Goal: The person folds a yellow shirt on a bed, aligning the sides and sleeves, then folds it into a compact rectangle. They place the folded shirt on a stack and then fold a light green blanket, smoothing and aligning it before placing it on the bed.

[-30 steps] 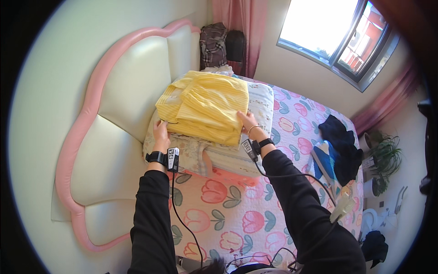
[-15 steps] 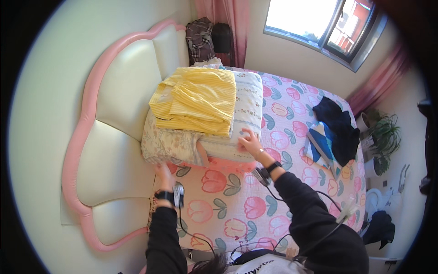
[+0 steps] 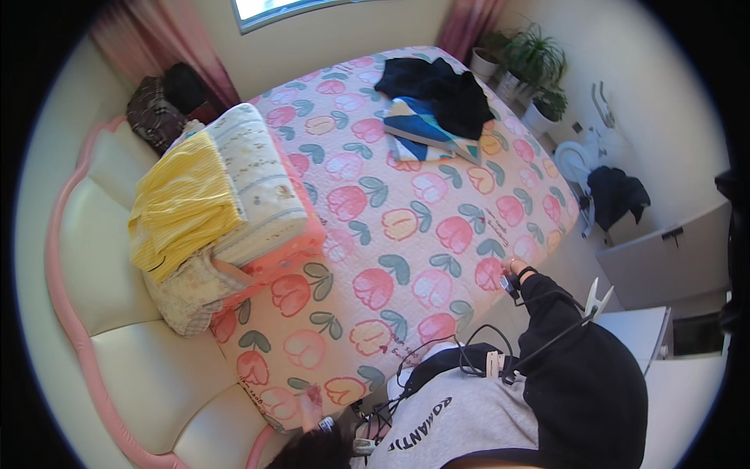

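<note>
My right hand (image 3: 512, 267) hangs over the right part of the near edge of the bed, small and foreshortened, its fingers not clear. Down by the near left corner of the bed, my left hand (image 3: 312, 400) is smeared by motion, with dark hair beside it. Neither hand shows anything in it. Beyond them, at the headboard end, lies a stack of folded bedding: a yellow striped cloth (image 3: 187, 203) on top, a white patterned quilt (image 3: 262, 176), a floral pillow (image 3: 183, 301) and a coral-pink layer (image 3: 285, 262) underneath.
A tulip-print bedspread (image 3: 371, 289) covers the bed. Black clothing (image 3: 445, 98) and a blue, white and green folded cloth (image 3: 426, 129) lie at its far side. A padded headboard (image 3: 133, 375) stands left; potted plants (image 3: 535, 59) and a white cabinet (image 3: 633, 336) are right. Cables cross my chest.
My hands have come away from the bedding stack, the right one toward the bed's near right edge, the left back toward my body. The view has swung right; the stack now sits farther left.
</note>
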`<state>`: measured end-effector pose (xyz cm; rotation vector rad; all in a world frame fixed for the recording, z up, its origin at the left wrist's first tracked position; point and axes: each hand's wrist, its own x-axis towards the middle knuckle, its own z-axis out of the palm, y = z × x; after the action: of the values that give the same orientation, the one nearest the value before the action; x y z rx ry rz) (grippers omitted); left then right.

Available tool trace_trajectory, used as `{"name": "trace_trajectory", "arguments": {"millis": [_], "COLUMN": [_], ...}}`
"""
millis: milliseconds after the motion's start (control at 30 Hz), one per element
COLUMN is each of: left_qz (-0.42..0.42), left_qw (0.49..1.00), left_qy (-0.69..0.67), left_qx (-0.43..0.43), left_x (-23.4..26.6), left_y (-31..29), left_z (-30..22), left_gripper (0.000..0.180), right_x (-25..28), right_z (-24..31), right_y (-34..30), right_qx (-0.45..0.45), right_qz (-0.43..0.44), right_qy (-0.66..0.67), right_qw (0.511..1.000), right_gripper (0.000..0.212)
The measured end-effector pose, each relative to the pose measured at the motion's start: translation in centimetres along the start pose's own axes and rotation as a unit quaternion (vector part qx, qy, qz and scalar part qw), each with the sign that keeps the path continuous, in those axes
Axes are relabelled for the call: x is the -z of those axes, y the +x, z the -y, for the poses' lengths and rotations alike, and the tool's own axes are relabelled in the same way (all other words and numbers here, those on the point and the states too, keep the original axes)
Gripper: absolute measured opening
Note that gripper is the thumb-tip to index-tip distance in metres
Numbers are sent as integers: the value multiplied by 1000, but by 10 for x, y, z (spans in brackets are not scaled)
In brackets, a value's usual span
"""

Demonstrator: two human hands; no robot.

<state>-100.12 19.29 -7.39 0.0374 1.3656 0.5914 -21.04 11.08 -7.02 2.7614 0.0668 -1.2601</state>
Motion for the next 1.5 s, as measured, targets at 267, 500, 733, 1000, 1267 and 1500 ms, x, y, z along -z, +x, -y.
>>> {"name": "trace_trajectory", "arguments": {"millis": [267, 500, 733, 1000, 1267, 1500], "left_qz": [-40, -57, -110, -122, -204, -175], "left_qw": [958, 916, 924, 937, 915, 897], "left_qy": [155, 320, 352, 319, 324, 220], "left_qx": [-238, -235, -101, -79, -126, -342], "left_x": [-140, -221, -284, -310, -335, -391], "left_y": [-35, -59, -92, -140, -193, -210], "left_z": [-41, 46, 133, 178, 190, 120], "left_gripper": [21, 21, 26, 24, 31, 21], "right_x": [21, 73, 131, 170, 237, 391], "right_z": [45, 151, 252, 326, 360, 350], "right_y": [2, 57, 126, 186, 230, 56], "right_qx": [210, 268, 385, 413, 464, 623], "right_qz": [163, 97, -80, -248, -181, -34], "right_qy": [136, 134, -26, -71, 181, 341], "right_qw": [954, 949, 919, 873, 848, 703], "right_gripper": [33, 39, 35, 32, 31, 32]}}
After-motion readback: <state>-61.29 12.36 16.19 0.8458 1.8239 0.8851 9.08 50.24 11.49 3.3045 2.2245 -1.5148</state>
